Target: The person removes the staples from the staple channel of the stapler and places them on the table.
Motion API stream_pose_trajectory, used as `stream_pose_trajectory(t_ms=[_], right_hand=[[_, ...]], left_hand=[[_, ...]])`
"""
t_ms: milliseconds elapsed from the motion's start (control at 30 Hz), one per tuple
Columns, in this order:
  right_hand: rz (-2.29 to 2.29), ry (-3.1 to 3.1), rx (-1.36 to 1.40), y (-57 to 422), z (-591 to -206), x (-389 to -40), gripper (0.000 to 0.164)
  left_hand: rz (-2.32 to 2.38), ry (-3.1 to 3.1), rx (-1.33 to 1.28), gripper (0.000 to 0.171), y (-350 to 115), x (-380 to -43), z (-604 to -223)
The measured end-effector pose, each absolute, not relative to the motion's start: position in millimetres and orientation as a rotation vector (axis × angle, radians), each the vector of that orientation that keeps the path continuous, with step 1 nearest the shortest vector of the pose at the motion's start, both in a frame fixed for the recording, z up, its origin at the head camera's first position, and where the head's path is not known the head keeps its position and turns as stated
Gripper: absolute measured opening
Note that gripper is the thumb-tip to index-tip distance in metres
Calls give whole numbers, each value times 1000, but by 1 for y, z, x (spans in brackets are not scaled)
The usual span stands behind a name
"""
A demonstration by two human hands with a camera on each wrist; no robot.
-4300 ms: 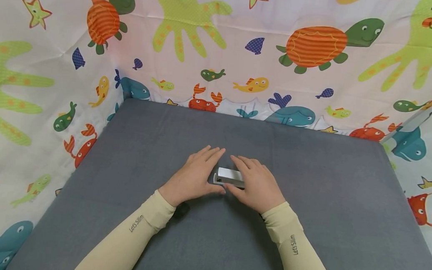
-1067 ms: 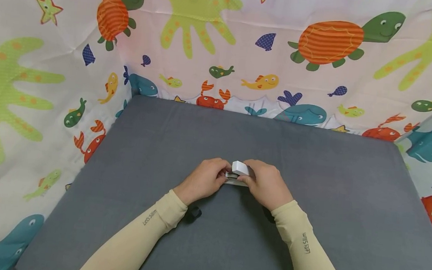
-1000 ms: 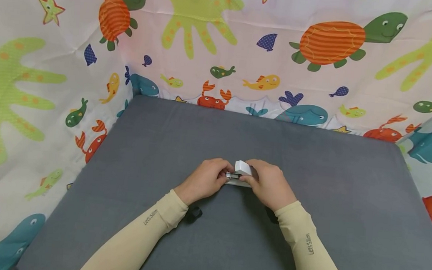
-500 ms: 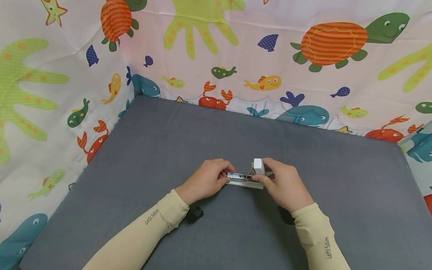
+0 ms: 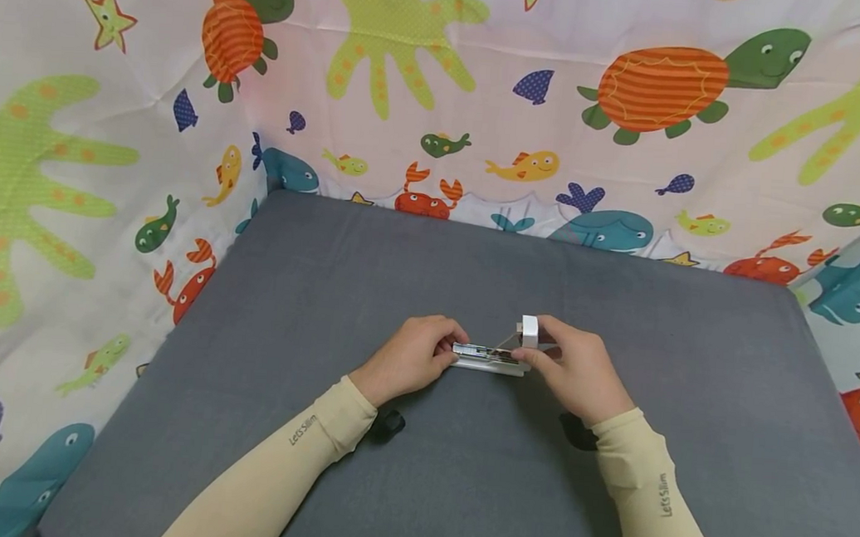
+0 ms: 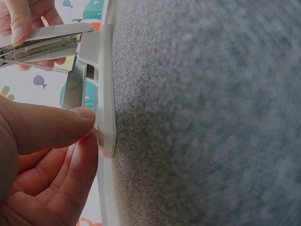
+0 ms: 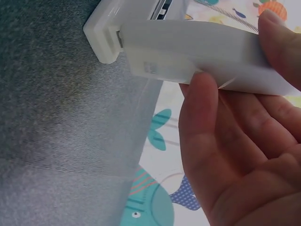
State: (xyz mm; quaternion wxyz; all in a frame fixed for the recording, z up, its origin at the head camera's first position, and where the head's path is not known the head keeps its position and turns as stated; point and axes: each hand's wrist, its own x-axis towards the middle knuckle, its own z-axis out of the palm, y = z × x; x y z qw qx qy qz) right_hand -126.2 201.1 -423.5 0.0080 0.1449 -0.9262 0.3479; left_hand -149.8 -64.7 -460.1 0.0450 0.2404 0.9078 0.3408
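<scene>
A white stapler (image 5: 486,367) lies on the grey tabletop with its top swung up, baring the metal staple magazine (image 6: 75,89). My left hand (image 5: 405,352) pinches the front end of the stapler between thumb and fingers, close above the base (image 6: 107,103). The raised top cover (image 7: 188,52) stands steeply at the hinge end, held between the thumb and fingers of my right hand (image 5: 580,366). A thin coil spring (image 6: 42,66) stretches from the cover to the magazine. My left fingers hide the stapler's front tip.
Grey cloth (image 5: 370,264) covers the table. A white curtain (image 5: 379,144) printed with sea animals stands along the back and both sides. A dark wrist camera (image 5: 389,425) hangs under the left wrist, and another one (image 5: 578,431) under the right.
Both hands, earlier spread around the closed stapler, have taken hold of it. My right hand has swung the cover up and to the right, exposing magazine and spring. My left hand now stays put.
</scene>
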Motion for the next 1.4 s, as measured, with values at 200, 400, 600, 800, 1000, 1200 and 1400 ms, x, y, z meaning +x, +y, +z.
stream_pose_trajectory(t_ms=[200, 400, 600, 800, 1000, 1200, 1400], right_hand=[[1151, -2901, 404, 207, -425, -125, 30], [1202, -2899, 351, 211, -429, -123, 30], [1253, -2866, 340, 217, -435, -121, 30], [1248, -2865, 304, 230, -436, -121, 29], [1226, -2876, 241, 246, -436, -118, 32], [1219, -2883, 199, 257, -439, -119, 35], [1207, -2885, 164, 264, -441, -119, 39]], left_hand=[[1042, 2771, 739, 18, -65, -150, -460], [1060, 2763, 747, 18, -67, -149, -463], [1096, 2749, 750, 19, -69, -148, -466], [1090, 2751, 754, 18, -67, -148, -463], [1103, 2749, 777, 19, -67, -149, -461], [1097, 2753, 772, 20, -66, -150, -461], [1103, 2745, 771, 20, -65, -149, -460]])
